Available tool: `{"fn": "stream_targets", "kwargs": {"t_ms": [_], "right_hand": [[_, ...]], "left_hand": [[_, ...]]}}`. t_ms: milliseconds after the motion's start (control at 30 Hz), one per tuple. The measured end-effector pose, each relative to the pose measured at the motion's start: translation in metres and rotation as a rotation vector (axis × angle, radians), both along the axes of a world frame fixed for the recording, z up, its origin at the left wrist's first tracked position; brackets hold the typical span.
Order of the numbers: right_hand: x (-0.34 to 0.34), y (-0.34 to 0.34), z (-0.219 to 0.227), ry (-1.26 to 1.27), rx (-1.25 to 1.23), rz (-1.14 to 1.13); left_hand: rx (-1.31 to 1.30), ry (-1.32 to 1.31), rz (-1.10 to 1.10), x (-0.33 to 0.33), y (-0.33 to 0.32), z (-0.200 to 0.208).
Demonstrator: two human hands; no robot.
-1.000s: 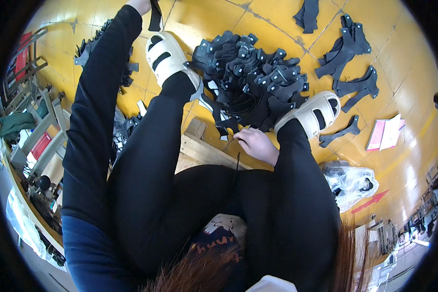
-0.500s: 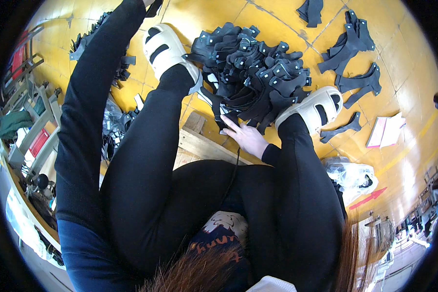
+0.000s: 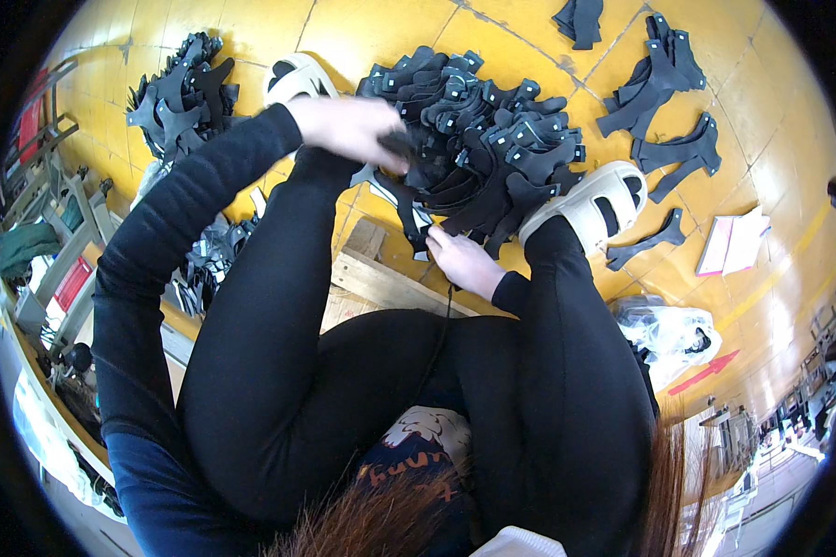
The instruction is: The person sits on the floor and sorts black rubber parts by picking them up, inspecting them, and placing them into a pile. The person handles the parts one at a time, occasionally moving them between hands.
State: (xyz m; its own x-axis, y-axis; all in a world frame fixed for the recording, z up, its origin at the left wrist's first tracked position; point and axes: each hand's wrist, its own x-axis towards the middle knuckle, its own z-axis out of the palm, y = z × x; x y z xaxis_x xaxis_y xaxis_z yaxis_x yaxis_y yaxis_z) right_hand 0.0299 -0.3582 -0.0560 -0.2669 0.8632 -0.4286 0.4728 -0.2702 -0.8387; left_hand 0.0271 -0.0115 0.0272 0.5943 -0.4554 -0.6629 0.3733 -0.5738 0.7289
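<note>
A heap of flat, curved black pieces (image 3: pixel 474 130), many with small pale tags, lies on the floor between my feet. My left hand (image 3: pixel 348 130) reaches over the heap's left edge, its fingers curled round a dark, motion-blurred black piece (image 3: pixel 398 145). At the heap's near edge my right hand (image 3: pixel 467 264) is closed, thumb and fingers pinching the end of a black strip (image 3: pixel 416 227) with white on it. What the strip joins under the heap is hidden.
My light sandals (image 3: pixel 590 206) flank the heap. A second pile of black pieces (image 3: pixel 181 102) lies at left; several loose pieces (image 3: pixel 655 79) lie right. Also on the yellow floor are papers (image 3: pixel 732 243) and a clear plastic bag (image 3: pixel 669 334). A wooden board (image 3: pixel 381 278) is beneath me.
My left hand has come back from the far upper left to the heap's left edge. My right hand's fingers, stretched out before, have drawn together at the strip.
</note>
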Motion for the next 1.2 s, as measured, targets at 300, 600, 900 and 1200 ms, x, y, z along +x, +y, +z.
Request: {"fn": "stream_targets", "kwargs": {"t_ms": [300,600,900,1200], "right_hand": [[0.042,0.002,0.077,0.329,0.136,-0.292],[0.062,0.008,0.091,0.428,0.449,-0.486],[0.07,0.012,0.094,0.007,0.58,-0.663],[0.063,0.027,0.089,-0.104,0.171,-0.841]], "left_hand": [[0.291,0.068,-0.549,-0.061,-0.076,-0.04],[0.3,0.16,-0.587,-0.059,-0.087,-0.074],[-0.202,0.615,-0.078,-0.016,-0.069,-0.031],[-0.126,0.545,0.464,0.059,-0.02,0.013]]}}
